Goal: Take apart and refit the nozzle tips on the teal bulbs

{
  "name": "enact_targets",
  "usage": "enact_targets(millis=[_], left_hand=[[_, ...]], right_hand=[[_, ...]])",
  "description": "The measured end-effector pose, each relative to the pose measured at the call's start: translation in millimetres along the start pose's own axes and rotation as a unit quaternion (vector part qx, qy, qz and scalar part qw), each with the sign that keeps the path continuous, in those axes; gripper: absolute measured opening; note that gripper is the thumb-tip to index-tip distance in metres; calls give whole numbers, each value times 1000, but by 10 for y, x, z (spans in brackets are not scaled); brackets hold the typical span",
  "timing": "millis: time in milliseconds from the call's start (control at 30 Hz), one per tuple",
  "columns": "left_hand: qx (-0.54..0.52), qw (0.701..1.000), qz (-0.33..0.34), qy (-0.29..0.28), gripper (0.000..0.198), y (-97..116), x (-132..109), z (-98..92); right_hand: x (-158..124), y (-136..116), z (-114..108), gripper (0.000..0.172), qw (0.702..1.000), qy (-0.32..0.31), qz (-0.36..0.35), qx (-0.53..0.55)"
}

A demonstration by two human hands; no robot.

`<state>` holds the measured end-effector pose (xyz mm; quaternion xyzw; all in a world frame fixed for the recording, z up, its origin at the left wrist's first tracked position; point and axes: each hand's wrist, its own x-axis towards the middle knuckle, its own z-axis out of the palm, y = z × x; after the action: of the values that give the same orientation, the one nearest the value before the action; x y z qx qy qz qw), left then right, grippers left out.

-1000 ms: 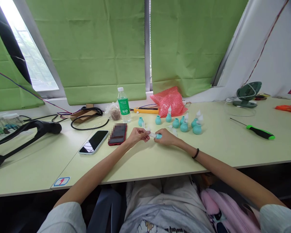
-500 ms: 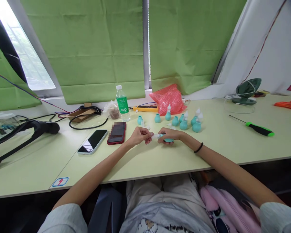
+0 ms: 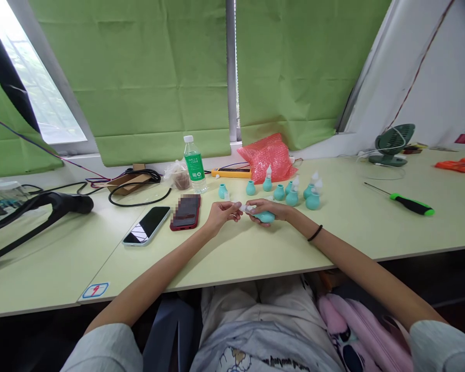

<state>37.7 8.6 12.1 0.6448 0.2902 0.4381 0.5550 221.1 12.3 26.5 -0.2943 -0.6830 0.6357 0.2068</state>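
In the head view my right hand (image 3: 276, 208) is closed round a teal rubber bulb syringe (image 3: 266, 217), held on its side above the table with its neck towards the left. My left hand (image 3: 221, 216) pinches a translucent white nozzle tip (image 3: 243, 208) at the bulb's neck. The fingers partly hide where the tip and bulb meet, so I cannot tell how far they are joined. Behind my hands stand several more teal bulbs. Some carry white tips, like the bulb at the right (image 3: 313, 200); others have open necks, like the one at the left (image 3: 222, 191).
A red bubble-wrap bag (image 3: 269, 157) and a water bottle (image 3: 195, 166) stand at the back. Two phones, one pale (image 3: 147, 226) and one red-cased (image 3: 185, 212), lie to the left. A green-handled screwdriver (image 3: 411, 204) and small fan (image 3: 393, 144) are on the right.
My right hand has turned and shifted its fingers, so more of the bulb's underside shows. The two hands are slightly closer together, with the white tip still between them.
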Motion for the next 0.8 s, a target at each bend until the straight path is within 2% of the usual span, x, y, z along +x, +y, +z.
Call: enact_targets(millis=[133, 267, 367, 467, 533, 600, 700, 733, 800], left_hand=[[-5, 1000, 8, -11, 31, 14, -5, -52], [6, 999, 13, -34, 31, 41, -16, -59], [-5, 1000, 17, -12, 34, 40, -12, -30], [12, 999, 33, 30, 43, 14, 6, -18], [97, 992, 54, 55, 47, -9, 17, -37], [258, 959, 90, 77, 43, -31, 21, -73], [506, 850, 120, 85, 32, -61, 17, -130], [558, 819, 112, 77, 31, -71, 17, -145], [617, 781, 85, 50, 31, -92, 22, -168]], right_hand=[[9, 17, 24, 27, 999, 30, -10, -20], [-8, 28, 11, 30, 1000, 2, -1, -11], [-19, -11, 1, 29, 1000, -6, -19, -18], [0, -74, -19, 26, 993, 62, -82, -51], [38, -108, -52, 26, 978, 141, -129, -81], [95, -130, -102, 28, 952, 223, -163, -129], [200, -136, -190, 25, 899, 305, -187, -252], [239, -131, -219, 25, 879, 324, -189, -294], [320, -107, -271, 23, 844, 351, -181, -362]])
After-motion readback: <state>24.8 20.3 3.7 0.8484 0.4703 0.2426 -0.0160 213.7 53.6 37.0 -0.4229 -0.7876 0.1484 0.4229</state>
